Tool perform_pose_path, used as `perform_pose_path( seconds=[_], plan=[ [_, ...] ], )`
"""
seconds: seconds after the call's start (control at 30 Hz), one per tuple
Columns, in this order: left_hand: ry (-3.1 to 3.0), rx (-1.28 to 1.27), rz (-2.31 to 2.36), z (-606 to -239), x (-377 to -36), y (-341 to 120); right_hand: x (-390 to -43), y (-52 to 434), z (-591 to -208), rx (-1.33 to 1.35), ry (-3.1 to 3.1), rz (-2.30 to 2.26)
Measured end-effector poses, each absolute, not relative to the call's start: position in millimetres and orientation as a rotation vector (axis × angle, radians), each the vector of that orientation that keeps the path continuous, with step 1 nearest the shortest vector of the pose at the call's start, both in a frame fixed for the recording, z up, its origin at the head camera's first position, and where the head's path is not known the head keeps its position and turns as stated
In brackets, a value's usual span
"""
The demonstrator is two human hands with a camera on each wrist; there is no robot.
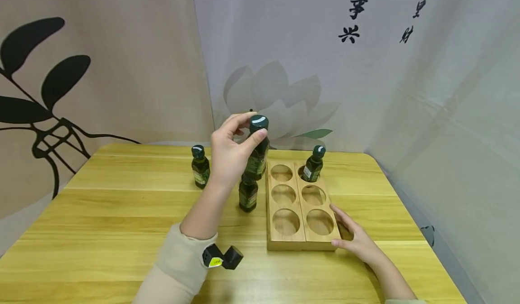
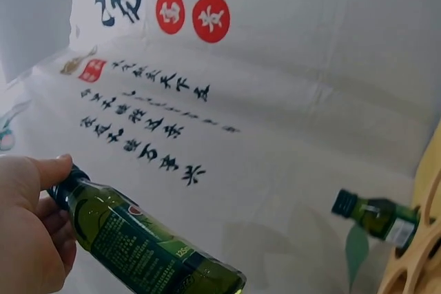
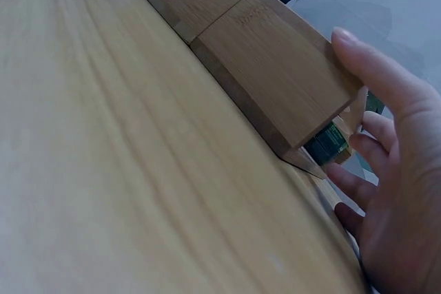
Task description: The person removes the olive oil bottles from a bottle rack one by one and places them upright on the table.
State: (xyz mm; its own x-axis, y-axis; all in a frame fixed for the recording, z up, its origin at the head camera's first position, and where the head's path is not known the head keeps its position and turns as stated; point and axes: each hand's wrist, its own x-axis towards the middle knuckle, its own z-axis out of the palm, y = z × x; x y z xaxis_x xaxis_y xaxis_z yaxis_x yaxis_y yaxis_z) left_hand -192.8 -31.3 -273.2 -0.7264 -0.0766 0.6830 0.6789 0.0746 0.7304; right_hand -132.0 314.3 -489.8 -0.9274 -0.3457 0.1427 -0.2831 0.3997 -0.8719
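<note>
My left hand (image 1: 235, 148) holds a dark green bottle (image 1: 257, 153) by its cap, lifted above the yellow table (image 1: 122, 214) just left of the wooden rack (image 1: 300, 238). The left wrist view shows that bottle (image 2: 151, 246) tilted in my fingers (image 2: 41, 170). The rack has several round holes; one bottle (image 1: 313, 164) stands in its far right hole. My right hand (image 1: 351, 236) rests with straight fingers against the rack's near right corner, and the right wrist view shows its fingers (image 3: 386, 101) touching the rack (image 3: 275, 74).
Two more green bottles stand on the table, one (image 1: 200, 166) at the far left and one (image 1: 248, 195) beside the rack. Printed curtains hang behind and to the right. A small black camera (image 1: 223, 257) sits on my left wrist.
</note>
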Motion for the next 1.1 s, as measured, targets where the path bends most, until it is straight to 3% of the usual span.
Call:
perform_pose_path(
  seconds=[0.53,1.1],
  plan=[
    [-1.850,-0.450,-1.668,-284.1,-193.8,-74.5,-132.2,313.7,-489.7,-0.579,2.582,-1.593],
    [-1.940,-0.307,-1.665,-338.1,-199.3,-90.9,-132.4,314.1,-491.4,-0.591,2.570,-1.616]
  ],
)
